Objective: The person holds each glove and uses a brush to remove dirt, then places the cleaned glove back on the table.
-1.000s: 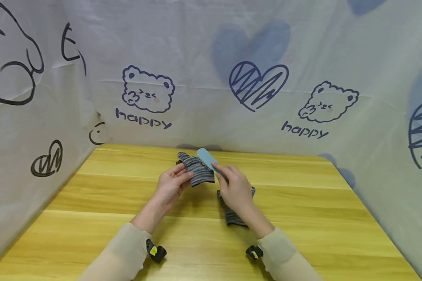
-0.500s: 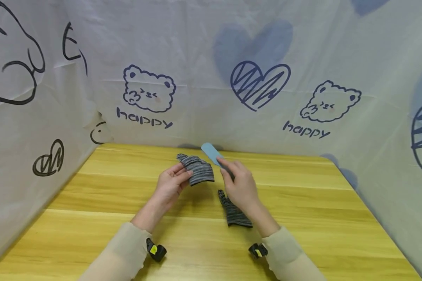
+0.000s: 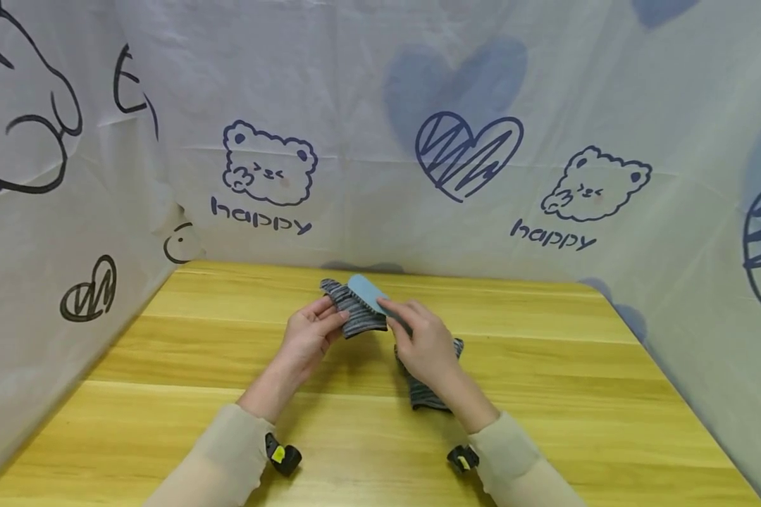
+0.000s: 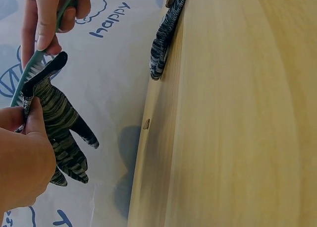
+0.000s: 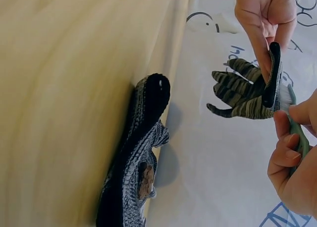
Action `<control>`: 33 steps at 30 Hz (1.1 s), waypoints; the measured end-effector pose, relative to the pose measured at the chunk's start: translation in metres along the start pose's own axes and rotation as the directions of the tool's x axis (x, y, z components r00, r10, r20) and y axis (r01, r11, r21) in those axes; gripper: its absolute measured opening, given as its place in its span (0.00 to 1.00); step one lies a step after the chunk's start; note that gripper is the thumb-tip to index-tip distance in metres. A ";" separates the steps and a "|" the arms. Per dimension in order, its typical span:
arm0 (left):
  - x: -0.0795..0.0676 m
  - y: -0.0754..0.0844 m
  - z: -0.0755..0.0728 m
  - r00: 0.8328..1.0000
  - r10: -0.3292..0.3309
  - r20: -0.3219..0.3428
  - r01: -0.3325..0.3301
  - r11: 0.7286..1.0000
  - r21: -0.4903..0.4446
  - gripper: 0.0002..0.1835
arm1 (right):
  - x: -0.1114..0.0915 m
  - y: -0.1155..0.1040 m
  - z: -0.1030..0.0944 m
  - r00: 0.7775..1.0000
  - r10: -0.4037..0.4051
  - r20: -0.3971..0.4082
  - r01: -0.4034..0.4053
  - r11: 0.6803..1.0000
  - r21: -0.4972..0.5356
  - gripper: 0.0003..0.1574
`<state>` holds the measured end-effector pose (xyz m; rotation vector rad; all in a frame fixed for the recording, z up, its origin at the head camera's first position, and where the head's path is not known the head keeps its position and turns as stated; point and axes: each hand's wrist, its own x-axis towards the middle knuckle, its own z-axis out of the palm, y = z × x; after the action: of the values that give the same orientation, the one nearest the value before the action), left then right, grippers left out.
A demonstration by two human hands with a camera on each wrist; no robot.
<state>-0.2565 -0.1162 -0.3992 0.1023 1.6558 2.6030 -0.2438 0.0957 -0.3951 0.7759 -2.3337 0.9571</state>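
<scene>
My left hand (image 3: 307, 331) pinches a small striped grey-and-black knit glove (image 3: 360, 318) by its side, holding it above the table. The glove's fingers hang free in the left wrist view. A light blue brush (image 3: 366, 292) with white bristles (image 4: 35, 69) is gripped by its handle in my right hand (image 3: 426, 345). Its bristles lie against the glove, close to the dark cuff (image 5: 272, 76). Below the right hand, a second striped glove (image 3: 426, 396) lies on the table, partly covered by that hand in the head view.
The wooden table (image 3: 196, 422) ends at a white cloth backdrop (image 3: 368, 211) with bear and heart drawings. A brown patch (image 5: 145, 180) shows on the lying glove in the right wrist view. Black wrist cameras (image 3: 283, 454) are worn at both sleeves.
Half a second ago the brush was lifted off to the upper right of the glove. My right hand has since brought it back left onto the glove; the left hand stays nearly still.
</scene>
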 end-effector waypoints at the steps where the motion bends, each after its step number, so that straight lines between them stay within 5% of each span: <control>1: 0.000 0.000 0.000 1.000 0.000 -0.001 0.000 1.000 0.000 0.30 | 0.000 0.000 0.000 1.000 0.005 -0.003 -0.005 1.000 -0.005 0.24; 17: 0.000 -0.002 0.002 0.999 0.038 -0.001 -0.038 0.999 -0.014 0.29 | -0.001 0.007 -0.002 0.996 0.088 -0.035 -0.088 0.996 -0.016 0.22; 25: 0.000 -0.001 0.000 0.998 0.063 -0.011 -0.063 0.998 -0.030 0.29 | 0.001 0.014 -0.006 0.979 0.193 -0.067 -0.197 0.979 -0.049 0.22; 33: 0.001 -0.002 -0.001 0.998 0.063 -0.003 -0.063 0.998 0.001 0.29 | 0.003 0.002 -0.010 0.985 0.173 -0.015 -0.172 0.984 0.044 0.21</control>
<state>-0.2570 -0.1162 -0.4013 0.1533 1.6821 2.6495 -0.2453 0.1030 -0.3875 0.5846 -2.4020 1.0850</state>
